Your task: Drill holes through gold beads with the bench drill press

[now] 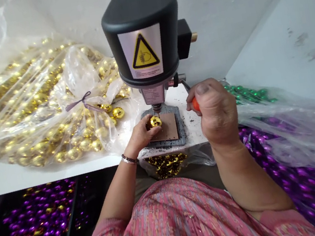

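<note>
Gold ball (pixel 155 122) under the drill (pixel 140 19) is clasped by the left hand (pixel 140 135), seemingly for steadiness, while the right hand (pixel 217 109), apart, grips the red knob (pixel 196 104).

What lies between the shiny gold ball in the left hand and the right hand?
In the head view, the stretch from ball to right hand crosses the flat brown board, the grey metal base and dark-speckled white tabletop.

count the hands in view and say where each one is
2: the left hand holds a gold ball below the black machine head; the right hand grips an orange knob further right. No other hand shows.
</note>
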Motion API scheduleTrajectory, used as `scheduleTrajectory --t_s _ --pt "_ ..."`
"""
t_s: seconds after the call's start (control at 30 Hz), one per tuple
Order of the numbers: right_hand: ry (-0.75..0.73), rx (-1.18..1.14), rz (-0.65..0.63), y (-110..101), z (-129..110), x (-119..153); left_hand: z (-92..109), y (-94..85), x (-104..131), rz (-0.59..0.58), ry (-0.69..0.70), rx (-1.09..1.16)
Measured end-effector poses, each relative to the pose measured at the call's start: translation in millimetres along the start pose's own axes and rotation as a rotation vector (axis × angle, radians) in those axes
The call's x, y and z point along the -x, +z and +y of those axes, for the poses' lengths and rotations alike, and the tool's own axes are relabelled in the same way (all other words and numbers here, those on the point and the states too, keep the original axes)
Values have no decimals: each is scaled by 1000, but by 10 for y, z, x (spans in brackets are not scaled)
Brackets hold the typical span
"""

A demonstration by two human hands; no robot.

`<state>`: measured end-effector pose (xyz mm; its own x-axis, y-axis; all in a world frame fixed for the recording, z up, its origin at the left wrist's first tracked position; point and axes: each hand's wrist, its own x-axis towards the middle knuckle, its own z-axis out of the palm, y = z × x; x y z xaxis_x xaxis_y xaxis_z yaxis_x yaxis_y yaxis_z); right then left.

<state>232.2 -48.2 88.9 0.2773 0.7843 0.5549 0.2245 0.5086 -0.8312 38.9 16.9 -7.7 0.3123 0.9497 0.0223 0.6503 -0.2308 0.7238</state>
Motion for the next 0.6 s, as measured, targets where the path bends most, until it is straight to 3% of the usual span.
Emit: scheduleTrajectory --t_s 0.33,0.6 --pt "24 9 -10 -9 -13 21 122 19 -171 -81 83 -141" --pt "17 74 -19 -44 47 66 17 121 -228 -143 35 43"
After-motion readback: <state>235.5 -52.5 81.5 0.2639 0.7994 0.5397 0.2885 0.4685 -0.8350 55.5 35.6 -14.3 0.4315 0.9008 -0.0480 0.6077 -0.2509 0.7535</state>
